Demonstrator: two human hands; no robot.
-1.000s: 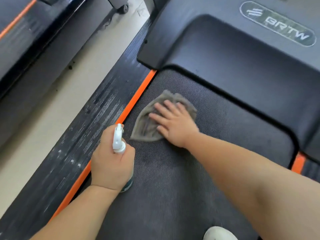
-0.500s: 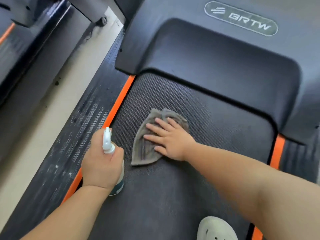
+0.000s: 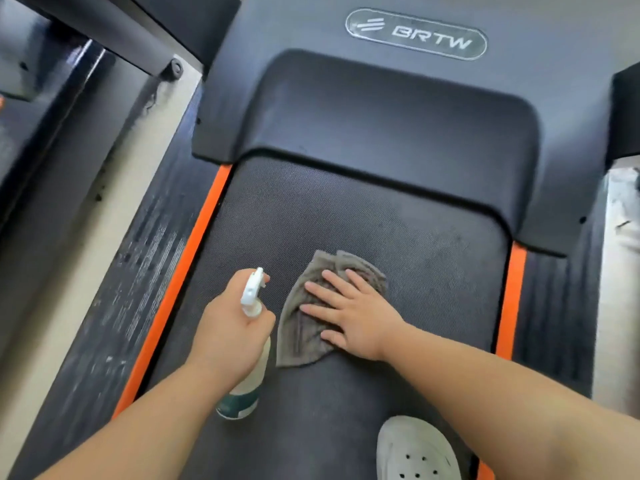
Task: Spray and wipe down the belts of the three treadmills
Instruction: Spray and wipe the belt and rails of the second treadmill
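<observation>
On the black belt [image 3: 346,209] of the treadmill, near its front end, a grey cloth [image 3: 298,341] lies crumpled. The right hand [image 3: 356,317] presses flat on it, palm down, with the fingers straight and spread apart. Just left of the cloth, the left hand [image 3: 228,337] grips a spray bottle [image 3: 244,393], fingers curled round its neck; the white nozzle points forward. Whether the green base touches the belt, I cannot tell. Orange strips [image 3: 187,282] run along both sides of the belt. Beyond the cloth is the dark motor cover [image 3: 381,126] with a BRTW badge [image 3: 415,34]. A white shoe [image 3: 415,452] stands on the belt. Pale floor [image 3: 97,244] lies between this machine and another treadmill [image 3: 52,133] at left.
</observation>
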